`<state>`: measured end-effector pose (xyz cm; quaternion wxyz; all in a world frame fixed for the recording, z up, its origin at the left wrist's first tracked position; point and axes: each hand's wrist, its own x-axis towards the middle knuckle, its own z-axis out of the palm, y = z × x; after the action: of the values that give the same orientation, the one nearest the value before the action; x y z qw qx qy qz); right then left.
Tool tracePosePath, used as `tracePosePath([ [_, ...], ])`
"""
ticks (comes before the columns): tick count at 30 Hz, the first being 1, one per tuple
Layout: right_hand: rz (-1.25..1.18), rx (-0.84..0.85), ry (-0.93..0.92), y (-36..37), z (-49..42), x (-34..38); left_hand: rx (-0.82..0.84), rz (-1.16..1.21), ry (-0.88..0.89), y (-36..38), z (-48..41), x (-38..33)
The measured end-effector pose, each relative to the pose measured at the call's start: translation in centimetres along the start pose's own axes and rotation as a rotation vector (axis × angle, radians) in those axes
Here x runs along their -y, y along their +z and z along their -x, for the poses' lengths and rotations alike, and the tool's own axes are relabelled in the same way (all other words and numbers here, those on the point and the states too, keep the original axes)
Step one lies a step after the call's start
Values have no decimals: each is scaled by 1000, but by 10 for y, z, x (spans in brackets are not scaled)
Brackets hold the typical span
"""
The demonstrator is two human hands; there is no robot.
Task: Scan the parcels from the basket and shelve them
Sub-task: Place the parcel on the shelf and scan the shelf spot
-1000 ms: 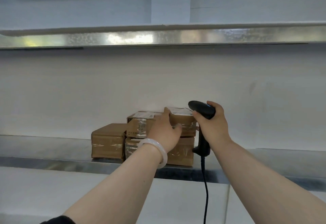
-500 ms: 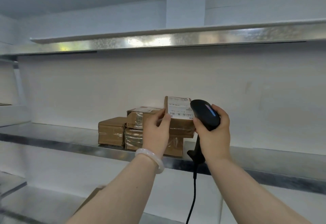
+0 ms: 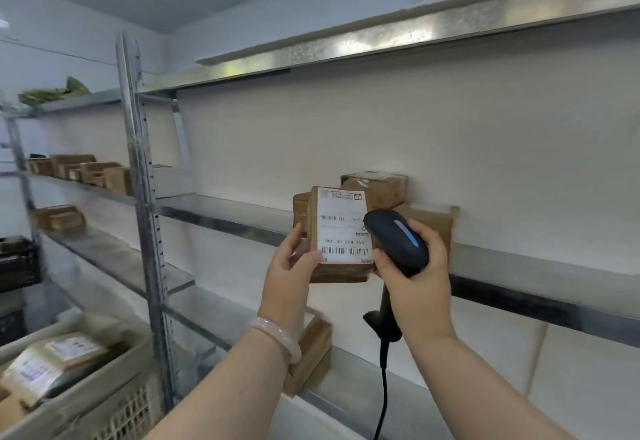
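At the lower left a basket has labelled parcels lying in it. Further out, the left hand pinches one parcel by its left edge, label toward the camera, while the right hand is curled around a black scanner just beside the label's right edge. Behind them, brown boxes are stacked on the shelf against the wall

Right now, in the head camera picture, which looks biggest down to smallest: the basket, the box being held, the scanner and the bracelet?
1. basket, though nearest the camera and cut off.
2. held parcel.
3. scanner, partly hidden by the right hand, so unsure against the parcel.
4. bracelet.
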<state>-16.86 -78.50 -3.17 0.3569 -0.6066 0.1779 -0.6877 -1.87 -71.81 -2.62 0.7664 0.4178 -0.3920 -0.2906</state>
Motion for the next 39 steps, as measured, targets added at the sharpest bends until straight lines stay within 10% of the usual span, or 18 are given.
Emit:
tracePosePath([
  [39, 62, 681, 409, 349, 238, -106, -491, 32, -406, -491, 68, 1],
])
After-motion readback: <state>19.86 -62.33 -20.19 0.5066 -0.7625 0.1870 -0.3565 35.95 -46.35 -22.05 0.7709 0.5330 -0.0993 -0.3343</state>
